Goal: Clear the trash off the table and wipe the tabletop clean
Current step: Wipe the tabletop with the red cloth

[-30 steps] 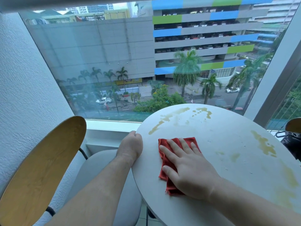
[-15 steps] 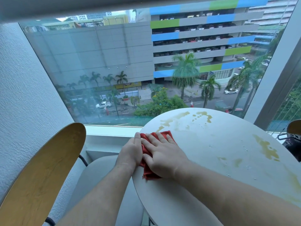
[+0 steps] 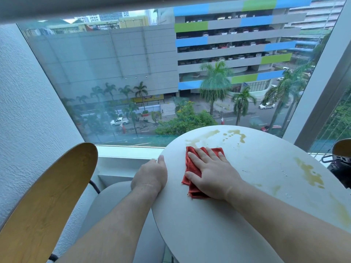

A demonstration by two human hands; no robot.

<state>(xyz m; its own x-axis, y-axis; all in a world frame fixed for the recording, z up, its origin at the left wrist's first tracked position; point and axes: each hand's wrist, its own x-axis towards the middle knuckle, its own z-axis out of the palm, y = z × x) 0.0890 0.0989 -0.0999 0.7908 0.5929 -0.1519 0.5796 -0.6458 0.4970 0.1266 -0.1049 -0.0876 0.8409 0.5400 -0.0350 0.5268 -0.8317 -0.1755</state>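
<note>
Big window [image 3: 133,73] fills the far side, street and palm trees way down below. Rough white wall [image 3: 28,111] runs along my left. Right in front of me is the round white table [image 3: 209,234], and it's a mess, yellowish spills all over it.

To my left, the chair [image 3: 47,196]: curved wooden back tilted toward the wall, grey seat tucked just beside the table's left edge.

Left hand [image 3: 150,175] is clamped on the table's left rim. The thumb lies on top and the rest of the hand wraps over the edge. I can't see the fingertips underneath.

Right hand [image 3: 212,177] is flat, fingers straight and spread, palm pressing down on the red cloth [image 3: 190,168]. There's no grip, just weight on it. The cloth is bunched under my palm on the left part of the tabletop, sticking out past my thumb and beyond my fingertips.

Just past the cloth, at the far edge, sits a long yellow spill [image 3: 207,135] with drips trailing off to its right. Another blotch [image 3: 308,172] lies on the right side, well apart from the cloth. Small pale specks are scattered between them.
</note>
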